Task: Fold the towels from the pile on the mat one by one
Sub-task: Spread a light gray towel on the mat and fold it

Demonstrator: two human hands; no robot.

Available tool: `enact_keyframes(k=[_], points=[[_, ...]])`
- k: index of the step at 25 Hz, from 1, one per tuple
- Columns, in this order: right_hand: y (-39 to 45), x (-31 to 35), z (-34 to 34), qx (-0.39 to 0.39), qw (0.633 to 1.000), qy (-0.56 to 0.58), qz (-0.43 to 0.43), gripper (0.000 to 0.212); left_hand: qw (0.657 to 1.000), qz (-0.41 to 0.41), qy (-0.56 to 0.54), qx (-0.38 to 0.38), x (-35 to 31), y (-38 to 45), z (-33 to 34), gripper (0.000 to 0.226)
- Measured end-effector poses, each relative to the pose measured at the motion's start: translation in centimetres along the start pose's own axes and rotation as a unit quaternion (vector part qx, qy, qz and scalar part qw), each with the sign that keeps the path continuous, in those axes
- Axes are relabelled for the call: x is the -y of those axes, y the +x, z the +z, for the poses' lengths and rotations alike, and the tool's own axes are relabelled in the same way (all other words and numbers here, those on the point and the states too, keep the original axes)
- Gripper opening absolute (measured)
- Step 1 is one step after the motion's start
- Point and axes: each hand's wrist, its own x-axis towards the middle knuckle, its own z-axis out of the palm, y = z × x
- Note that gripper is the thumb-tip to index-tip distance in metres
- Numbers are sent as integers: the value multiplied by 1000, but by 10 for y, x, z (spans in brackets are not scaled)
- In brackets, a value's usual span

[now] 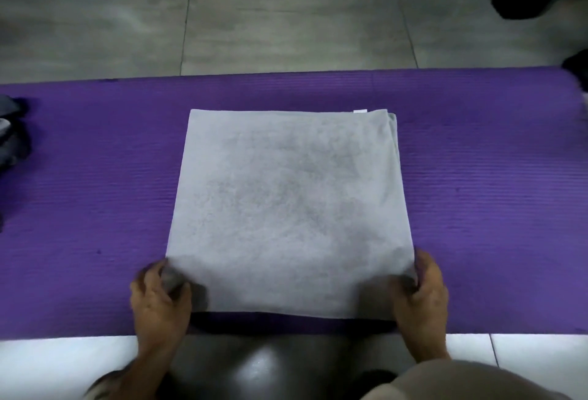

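Grey towel [291,208] lies flat on the purple mat [477,192], spread forward from between the two hands. Already doubled at least once: layered edges show along its far right side, and a small white tag [360,111] sits on the far edge, well away from both hands.

Left hand [159,297] grips the near left corner, fingers curled round a bunched bit of cloth. Right hand [421,294] holds the near right corner, thumb on top, fingers wrapped over the edge. Both hands closed on the fabric, set as wide apart as the towel itself.

Near edge of the towel lies just short of the mat's near border; beyond that border, toward the body, pale floor tiles [63,361].

Step in hand, by my reading: mid-fold on one towel, near corners taken up for the next fold. Next move probably calls for lifting both corners together and carrying them forward to meet the far edge, keeping the hands level so the layers do not skew, then smoothing.

Far to the left of the left hand, at the mat's end, a dark crumpled heap of cloth [11,135], likely the pile, only partly in view. Grey floor [254,17] past the mat.
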Motion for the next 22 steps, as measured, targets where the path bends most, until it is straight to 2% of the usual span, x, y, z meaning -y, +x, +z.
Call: enact_keyframes(k=[2,4,5,8,11,15,18,20,22], points=[[5,11,-8,42,978,159,131,41,990,-129,-58,19,-3,2,-4,56],[11,14,-17,77,965,177,176,17,964,-206,-154,65,3,5,-10,40],[13,13,-22,92,962,171,191,12,945,-235,-206,98,6,6,-13,31],[18,6,-36,138,941,212,226,21,905,-285,-274,155,16,7,-26,23],[12,-1,-48,240,908,240,247,29,887,-293,-297,197,16,3,-42,17],[5,-20,-77,308,877,251,269,52,863,-309,-263,301,11,-5,-72,23],[8,-11,-101,330,835,316,307,34,818,-339,-258,387,-2,-8,-95,30],[21,10,-100,311,819,370,309,28,803,-359,-322,350,-16,3,-98,35],[40,44,-90,289,809,410,307,19,794,-356,-405,281,-34,28,-88,21]])
